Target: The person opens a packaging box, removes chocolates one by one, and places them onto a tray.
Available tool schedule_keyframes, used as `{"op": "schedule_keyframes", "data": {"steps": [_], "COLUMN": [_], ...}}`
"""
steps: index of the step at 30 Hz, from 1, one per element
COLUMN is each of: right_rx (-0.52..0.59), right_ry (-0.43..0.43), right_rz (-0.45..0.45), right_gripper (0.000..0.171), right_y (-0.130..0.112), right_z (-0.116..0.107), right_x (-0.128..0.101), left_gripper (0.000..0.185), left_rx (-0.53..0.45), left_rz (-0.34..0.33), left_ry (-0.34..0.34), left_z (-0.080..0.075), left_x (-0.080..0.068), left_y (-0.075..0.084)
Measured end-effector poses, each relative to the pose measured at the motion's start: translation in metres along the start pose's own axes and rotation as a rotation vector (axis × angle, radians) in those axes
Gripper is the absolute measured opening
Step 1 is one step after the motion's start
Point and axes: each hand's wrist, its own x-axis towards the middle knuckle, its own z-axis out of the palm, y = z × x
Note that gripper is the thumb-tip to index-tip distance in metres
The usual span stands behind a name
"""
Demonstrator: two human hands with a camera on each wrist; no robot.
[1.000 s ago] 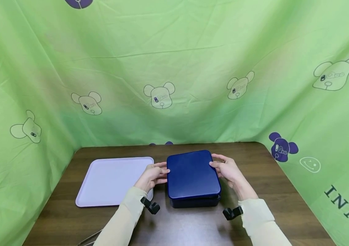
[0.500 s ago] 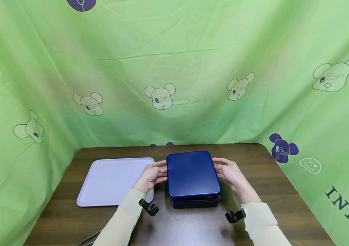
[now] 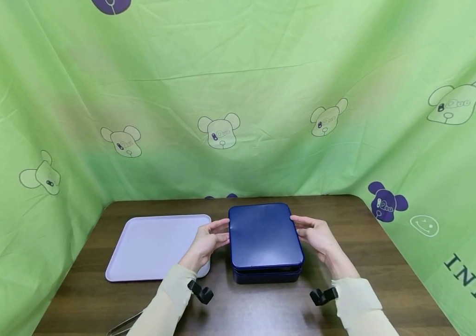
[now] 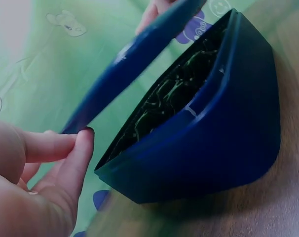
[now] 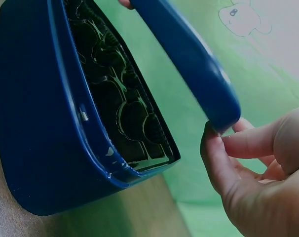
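Note:
A dark blue rectangular tin stands mid-table. Its lid (image 3: 264, 235) is lifted just clear of the base (image 3: 267, 275), with a gap showing all round. My left hand (image 3: 209, 239) pinches the lid's left edge (image 4: 134, 59) with thumb and fingers. On the opposite side my right hand (image 3: 317, 235) pinches the lid's right edge (image 5: 189, 54). Inside the base (image 5: 41, 123) the right wrist view shows a dark moulded insert (image 5: 125, 108) with round pockets; the left wrist view shows the same dark insert (image 4: 174, 94) inside the base (image 4: 213, 148).
A pale lilac tray (image 3: 154, 245) lies flat to the left of the tin. The dark wooden table (image 3: 372, 261) is walled by green cloth (image 3: 238, 93) at the back and both sides. Something thin and metallic (image 3: 122, 326) pokes in at the near edge.
The lid has risen off the base, from seated to held slightly above it. Both hands stayed at its side edges and drew back a little toward me.

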Motion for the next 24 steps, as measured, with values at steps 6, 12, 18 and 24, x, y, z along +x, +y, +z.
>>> {"op": "schedule_keyframes", "data": {"steps": [6, 12, 18, 24], "right_rx": [0.002, 0.014, 0.039, 0.057], "right_ry": [0.009, 0.007, -0.007, -0.04], "right_rz": [-0.006, -0.011, -0.011, -0.029], "right_gripper": [0.052, 0.053, 0.053, 0.055], "right_y": [0.0012, 0.001, -0.0012, -0.0056], "right_z": [-0.0023, -0.0046, -0.0055, -0.0054], "right_x": [0.0014, 0.0028, 0.0013, -0.001], "left_gripper": [0.055, 0.058, 0.06, 0.059], "left_rx": [0.045, 0.091, 0.076, 0.082], "left_rz": [0.036, 0.041, 0.05, 0.068], "left_ry": [-0.027, -0.064, -0.104, -0.109], "left_z": [-0.0002, 0.0001, -0.0013, -0.0019], "left_x": [-0.0029, -0.0045, -0.0038, -0.0037], "left_y": [0.0003, 0.0032, 0.0037, 0.006]}}
